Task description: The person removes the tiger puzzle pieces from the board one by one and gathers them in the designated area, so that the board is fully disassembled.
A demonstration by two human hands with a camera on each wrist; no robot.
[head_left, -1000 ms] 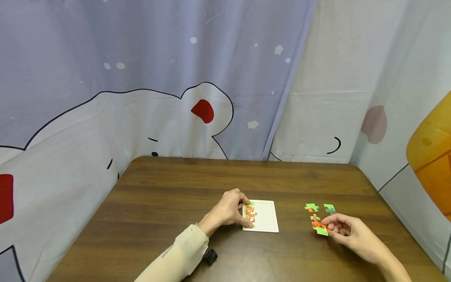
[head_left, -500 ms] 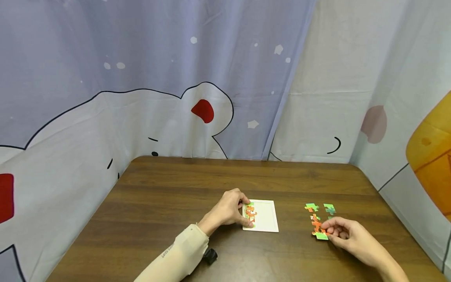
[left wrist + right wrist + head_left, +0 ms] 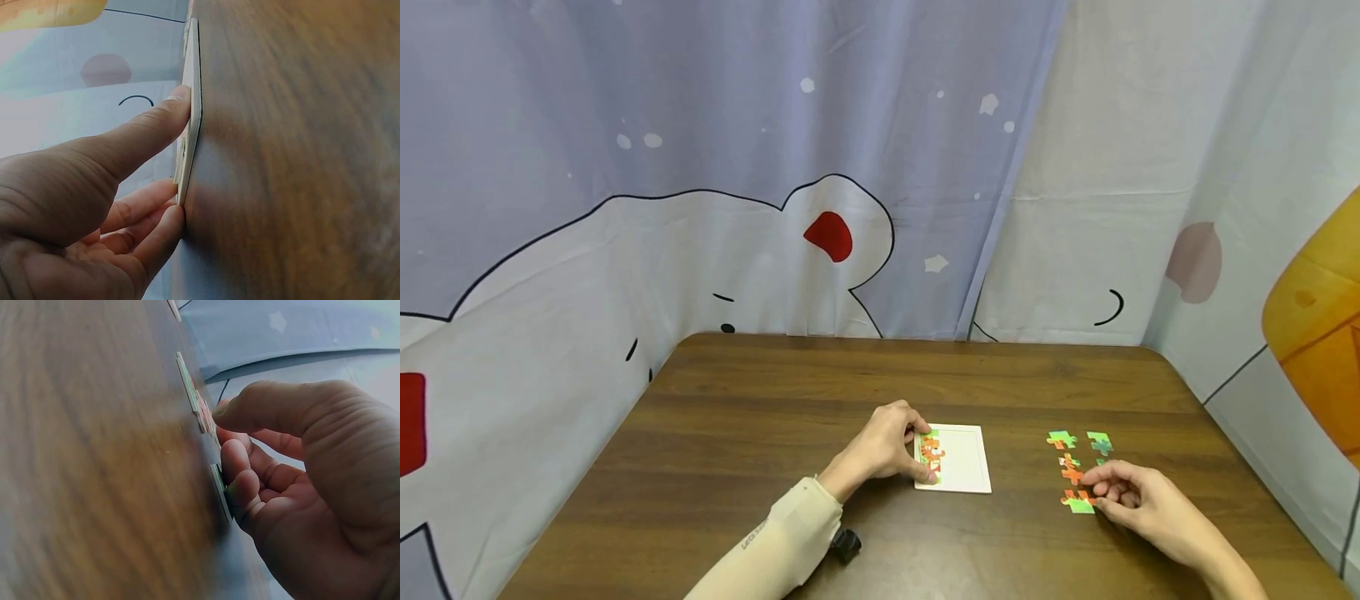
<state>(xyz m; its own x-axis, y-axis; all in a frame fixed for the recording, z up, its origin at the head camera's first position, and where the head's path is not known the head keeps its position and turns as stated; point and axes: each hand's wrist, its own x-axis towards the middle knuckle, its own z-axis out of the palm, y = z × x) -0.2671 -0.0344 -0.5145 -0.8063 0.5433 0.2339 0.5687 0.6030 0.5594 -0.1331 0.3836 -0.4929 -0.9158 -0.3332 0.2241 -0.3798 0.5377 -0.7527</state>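
At the left edge of a white square jigsaw board [image 3: 966, 460], my left hand [image 3: 883, 443] grips with thumb and fingers spread. Orange and green jigsaw pieces [image 3: 931, 454] lie along that side of the board, partly covered by the fingers. My right hand [image 3: 1138, 496] is at the loose pieces, its thumb and index fingertips at the right end of a green-bottomed orange jigsaw piece [image 3: 1079, 505] low over the table. An orange piece [image 3: 1072, 473] lies just beyond it, near the index fingertip. In the left wrist view the thumb [image 3: 178, 97] lies on the board's face.
Behind these lie a green and orange piece [image 3: 1062, 438] and a green and teal piece [image 3: 1100, 442]. Another green bit is partly hidden by the right hand. The brown wooden table [image 3: 775, 400] ends at a patterned curtain [image 3: 737, 250].
My right hand has shifted slightly toward the near side, and the green-bottomed orange jigsaw piece has come away from the orange piece beyond it. The left hand and board stay put.
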